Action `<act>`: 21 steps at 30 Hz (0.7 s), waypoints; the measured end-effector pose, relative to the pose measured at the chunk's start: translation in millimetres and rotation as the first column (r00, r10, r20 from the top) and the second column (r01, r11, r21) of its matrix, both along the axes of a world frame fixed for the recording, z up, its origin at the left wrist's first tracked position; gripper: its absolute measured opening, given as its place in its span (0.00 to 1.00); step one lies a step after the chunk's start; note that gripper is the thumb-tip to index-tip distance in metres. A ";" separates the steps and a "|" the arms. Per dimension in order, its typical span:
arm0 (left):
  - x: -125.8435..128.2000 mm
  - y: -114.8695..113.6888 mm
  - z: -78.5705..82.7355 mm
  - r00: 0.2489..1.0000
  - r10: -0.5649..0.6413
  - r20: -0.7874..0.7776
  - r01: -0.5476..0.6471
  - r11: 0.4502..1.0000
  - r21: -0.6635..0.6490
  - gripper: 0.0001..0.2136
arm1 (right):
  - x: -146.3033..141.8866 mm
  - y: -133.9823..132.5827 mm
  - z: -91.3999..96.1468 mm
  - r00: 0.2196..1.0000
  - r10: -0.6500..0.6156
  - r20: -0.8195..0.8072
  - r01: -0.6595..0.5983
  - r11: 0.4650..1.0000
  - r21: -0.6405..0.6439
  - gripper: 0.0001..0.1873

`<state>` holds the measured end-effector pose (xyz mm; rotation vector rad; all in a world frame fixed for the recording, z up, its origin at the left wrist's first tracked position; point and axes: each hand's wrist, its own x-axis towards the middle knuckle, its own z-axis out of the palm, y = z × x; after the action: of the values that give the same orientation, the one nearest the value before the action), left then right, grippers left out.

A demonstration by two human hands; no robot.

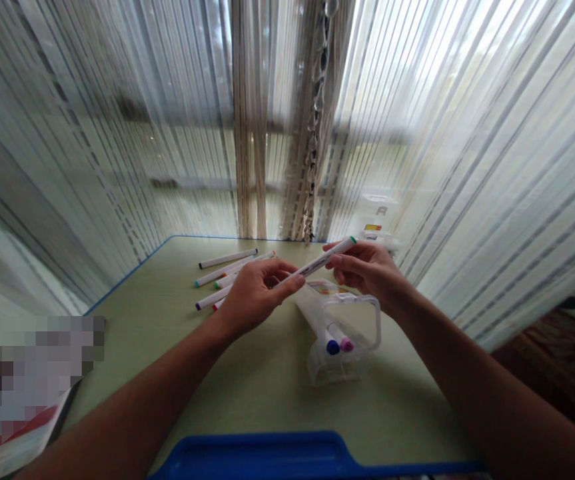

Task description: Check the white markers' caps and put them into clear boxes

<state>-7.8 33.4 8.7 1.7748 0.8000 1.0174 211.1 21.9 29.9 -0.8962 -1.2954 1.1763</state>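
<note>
Both my hands hold one white marker with a green cap, level above the table. My left hand pinches its near end, fingers closed. My right hand grips the far end near the green cap. Just below them a clear plastic marker case lies on its side. Inside it are two markers, one with a blue cap and one with a pink cap. Several loose markers lie on the table behind my left hand.
The pale green table has a blue rim, with a blue handle at the near edge. Sheer striped curtains hang close around the far sides. A book or paper lies at the left. A white object sits at the far right.
</note>
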 end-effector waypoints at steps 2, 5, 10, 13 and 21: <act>0.2 -0.9 1.2 1.000 -0.002 0.001 0.002 1.000 -0.003 0.15 | -0.3 -0.7 0.4 1.000 -0.002 0.004 0.002 1.000 0.000 0.16; 0.4 -1.6 1.9 1.000 0.001 0.000 -0.001 1.000 0.004 0.15 | -0.1 -1.3 0.7 1.000 0.001 0.008 -0.001 1.000 0.009 0.16; 0.5 -1.0 0.8 1.000 0.007 -0.004 -0.007 1.000 0.024 0.15 | 0.6 -1.0 0.1 1.000 0.000 0.023 -0.001 1.000 0.016 0.16; 0.4 -0.1 -0.3 1.000 0.002 -0.016 -0.002 1.000 0.031 0.15 | 0.6 -0.5 -0.5 1.000 0.007 0.018 -0.008 1.000 0.023 0.16; -0.1 0.2 -1.8 1.000 -0.011 -0.027 0.011 1.000 0.025 0.14 | 0.8 1.0 -2.9 1.000 0.004 0.013 -0.004 1.000 0.029 0.16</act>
<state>-7.9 33.6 6.9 1.8158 0.7965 1.0020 211.9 22.9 27.0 -0.8817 -1.3218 1.1542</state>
